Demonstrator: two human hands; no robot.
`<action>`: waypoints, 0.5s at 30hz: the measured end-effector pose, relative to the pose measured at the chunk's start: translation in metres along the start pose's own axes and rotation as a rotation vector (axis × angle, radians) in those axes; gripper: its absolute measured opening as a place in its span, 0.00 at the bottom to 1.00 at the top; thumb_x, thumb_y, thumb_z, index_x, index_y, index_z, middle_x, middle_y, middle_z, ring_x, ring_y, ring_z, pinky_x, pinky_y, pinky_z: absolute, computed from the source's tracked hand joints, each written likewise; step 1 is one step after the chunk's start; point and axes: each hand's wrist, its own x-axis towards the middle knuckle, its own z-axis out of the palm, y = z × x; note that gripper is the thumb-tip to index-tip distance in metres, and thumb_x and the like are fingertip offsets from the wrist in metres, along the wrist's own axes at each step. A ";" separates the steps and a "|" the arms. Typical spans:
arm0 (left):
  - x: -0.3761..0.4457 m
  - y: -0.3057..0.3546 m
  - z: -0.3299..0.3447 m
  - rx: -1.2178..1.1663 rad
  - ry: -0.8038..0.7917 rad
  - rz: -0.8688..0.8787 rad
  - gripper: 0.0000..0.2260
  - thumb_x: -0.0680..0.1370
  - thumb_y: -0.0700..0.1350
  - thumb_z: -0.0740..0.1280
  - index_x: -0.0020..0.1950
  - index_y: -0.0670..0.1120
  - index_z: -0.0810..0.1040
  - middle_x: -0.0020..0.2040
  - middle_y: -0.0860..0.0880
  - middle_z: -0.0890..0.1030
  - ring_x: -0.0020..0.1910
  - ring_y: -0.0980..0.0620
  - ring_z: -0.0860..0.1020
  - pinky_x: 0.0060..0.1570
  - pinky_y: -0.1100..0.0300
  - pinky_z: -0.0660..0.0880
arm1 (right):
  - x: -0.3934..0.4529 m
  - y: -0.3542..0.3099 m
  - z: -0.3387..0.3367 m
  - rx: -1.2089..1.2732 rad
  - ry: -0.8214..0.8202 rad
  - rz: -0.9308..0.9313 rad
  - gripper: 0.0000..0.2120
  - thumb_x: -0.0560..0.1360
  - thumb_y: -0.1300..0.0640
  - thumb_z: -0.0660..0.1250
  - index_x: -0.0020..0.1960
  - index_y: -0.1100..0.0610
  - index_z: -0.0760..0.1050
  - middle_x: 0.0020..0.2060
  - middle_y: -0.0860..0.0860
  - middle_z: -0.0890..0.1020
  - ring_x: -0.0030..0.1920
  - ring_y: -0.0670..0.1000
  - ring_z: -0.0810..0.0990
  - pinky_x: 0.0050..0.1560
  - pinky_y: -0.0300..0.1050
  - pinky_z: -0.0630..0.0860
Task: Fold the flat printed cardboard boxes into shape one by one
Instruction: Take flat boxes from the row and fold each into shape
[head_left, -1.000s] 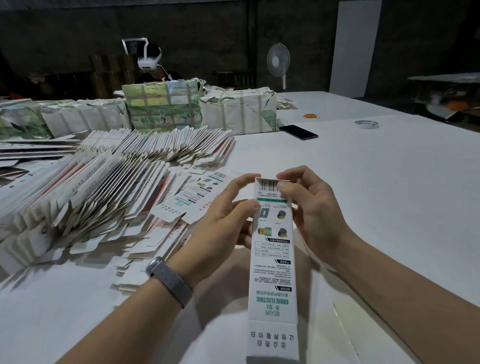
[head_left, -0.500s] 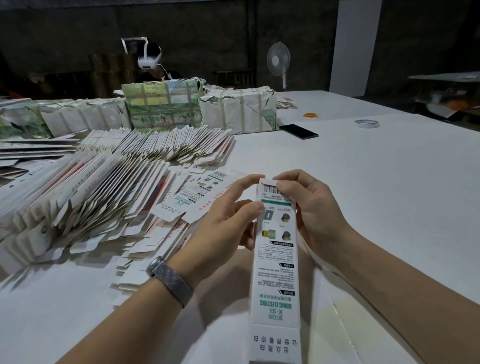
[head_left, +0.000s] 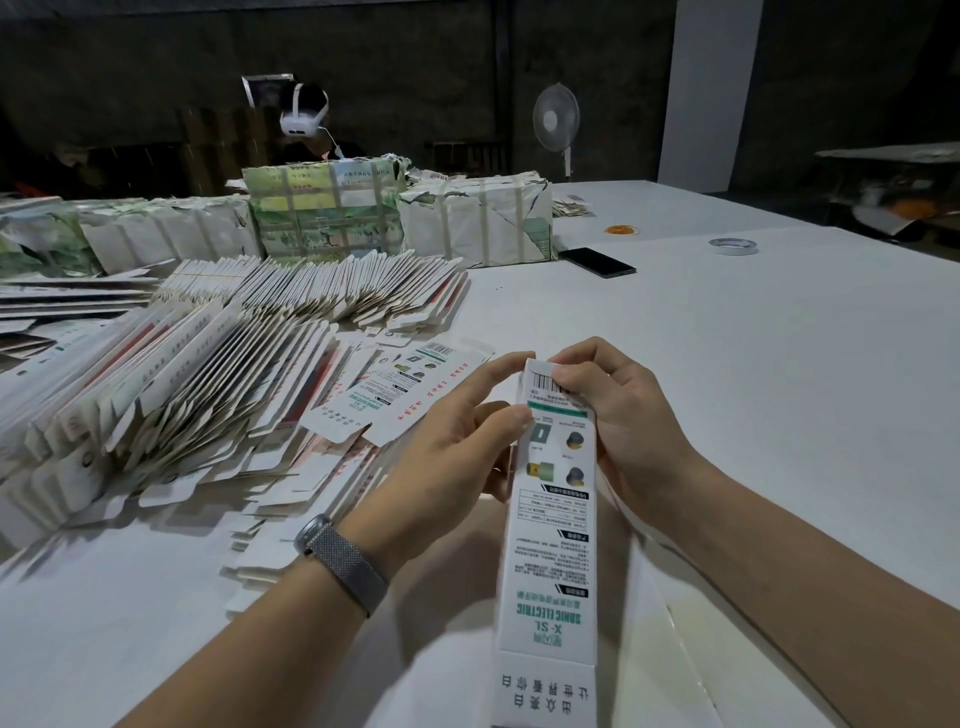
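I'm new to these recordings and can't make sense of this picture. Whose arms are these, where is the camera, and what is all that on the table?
There is no machine here: a person wears a camera on the head, so you look forward and down along their own two arms. The left hand, with a grey watch band on its wrist, and the right hand both grip the far end of one long printed box, which looks already opened into a tube. The right fingertips pinch its top edge by the barcode. On the white table, to the left, lie fanned heaps of flat unfolded boxes. Behind them stand strapped bundles. Farther right are a dark phone and a roll of tape. A fan stands at the back.
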 end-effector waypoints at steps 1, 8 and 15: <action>0.000 0.000 0.000 -0.001 -0.004 0.001 0.25 0.73 0.57 0.65 0.71 0.60 0.70 0.51 0.45 0.86 0.42 0.47 0.82 0.38 0.52 0.78 | 0.000 0.000 0.000 -0.003 0.001 -0.001 0.08 0.81 0.62 0.62 0.43 0.57 0.73 0.34 0.53 0.83 0.35 0.56 0.82 0.38 0.50 0.79; -0.001 0.001 -0.001 -0.006 -0.017 -0.004 0.24 0.73 0.58 0.65 0.70 0.61 0.70 0.52 0.44 0.86 0.44 0.45 0.84 0.40 0.49 0.79 | 0.000 0.000 0.001 -0.008 0.018 -0.008 0.10 0.80 0.62 0.62 0.41 0.56 0.74 0.34 0.54 0.82 0.34 0.55 0.81 0.38 0.49 0.78; -0.002 0.004 0.001 -0.008 -0.014 -0.025 0.24 0.73 0.56 0.66 0.70 0.60 0.70 0.51 0.45 0.87 0.43 0.47 0.84 0.39 0.53 0.79 | 0.000 0.000 0.001 -0.021 0.025 -0.014 0.12 0.81 0.62 0.62 0.39 0.55 0.74 0.34 0.55 0.82 0.35 0.56 0.81 0.40 0.51 0.76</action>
